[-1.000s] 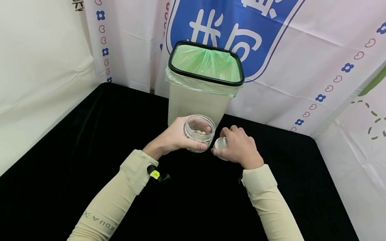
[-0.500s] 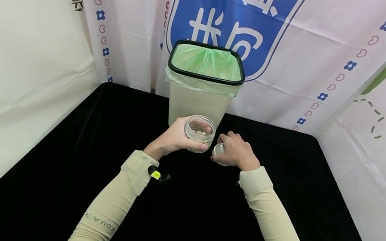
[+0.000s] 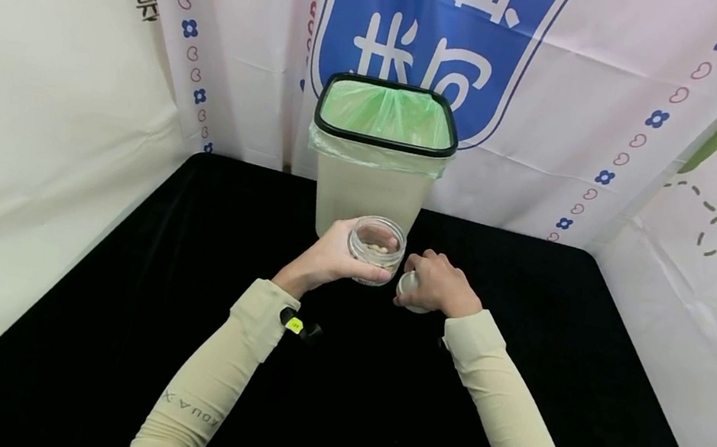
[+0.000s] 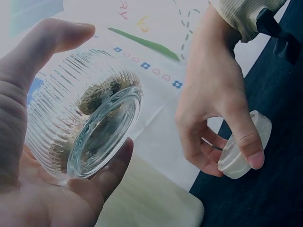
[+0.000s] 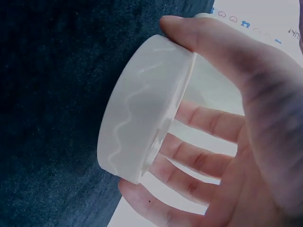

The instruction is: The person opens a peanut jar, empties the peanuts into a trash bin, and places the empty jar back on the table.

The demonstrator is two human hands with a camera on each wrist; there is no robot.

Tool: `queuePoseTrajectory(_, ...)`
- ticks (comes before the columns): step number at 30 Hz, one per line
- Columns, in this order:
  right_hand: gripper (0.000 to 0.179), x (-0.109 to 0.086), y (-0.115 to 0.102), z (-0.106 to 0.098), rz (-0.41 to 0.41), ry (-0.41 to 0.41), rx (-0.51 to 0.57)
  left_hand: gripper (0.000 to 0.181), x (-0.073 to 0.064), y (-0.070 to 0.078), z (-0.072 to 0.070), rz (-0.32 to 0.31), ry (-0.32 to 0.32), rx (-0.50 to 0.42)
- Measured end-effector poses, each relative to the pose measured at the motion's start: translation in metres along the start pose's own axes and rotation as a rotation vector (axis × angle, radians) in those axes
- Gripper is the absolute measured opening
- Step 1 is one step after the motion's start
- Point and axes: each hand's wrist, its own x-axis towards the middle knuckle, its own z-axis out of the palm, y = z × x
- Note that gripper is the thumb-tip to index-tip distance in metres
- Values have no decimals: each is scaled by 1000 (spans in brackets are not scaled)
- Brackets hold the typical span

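Note:
My left hand (image 3: 328, 251) grips a clear glass jar (image 3: 367, 256), its mouth uncovered and turned up toward the head camera. In the left wrist view the jar's ribbed wall (image 4: 59, 109) shows, with thumb and fingers curled round it. Tan, rough pieces (image 4: 96, 99), like peanuts in their shells, lie inside. Just right of the jar, my right hand (image 3: 445, 284) holds a whitish round lid (image 3: 410, 287) by its edge. The right wrist view shows this lid (image 5: 135, 109) tilted on its side, between the thumb and fingertips, with a wavy line along its band.
Behind the jar stands a pale waste bin (image 3: 367, 186) with a black rim (image 3: 384, 142) and a green bag liner (image 3: 385, 112). Black cloth (image 3: 373, 403) covers the table. Printed white curtains (image 3: 248, 29) close off the back and both sides.
My right hand has come down and a little toward me with the lid, away from the jar's rim height. The left hand keeps the jar nearly in place.

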Motion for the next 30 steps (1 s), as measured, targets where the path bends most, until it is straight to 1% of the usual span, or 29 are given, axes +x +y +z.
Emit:
queuePoseTrajectory(9, 58, 3, 1, 4, -8, -26, -2, 55, 1, -2, -1, -13, -1, 1)
queuePoseTrajectory(17, 60, 4, 7, 5, -8, -74, 14, 56, 3, 0, -2, 10, 11, 17)
queuePoseTrajectory(21, 59, 4, 9, 4, -13, -89, 31, 56, 2, 1, -3, 8, 16, 30)
queuePoseTrajectory(25, 60, 5, 10, 5, -5, -90, 25, 56, 0, 2, -6, 13, 33, 58)
queuePoseTrajectory(28, 62, 5, 10, 5, 3, -91, 18, 56, -1, 4, -9, 26, 56, 69)
queuePoseTrajectory(30, 63, 6, 10, 5, 7, -106, 21, 55, -2, 6, -11, 39, 72, 72)
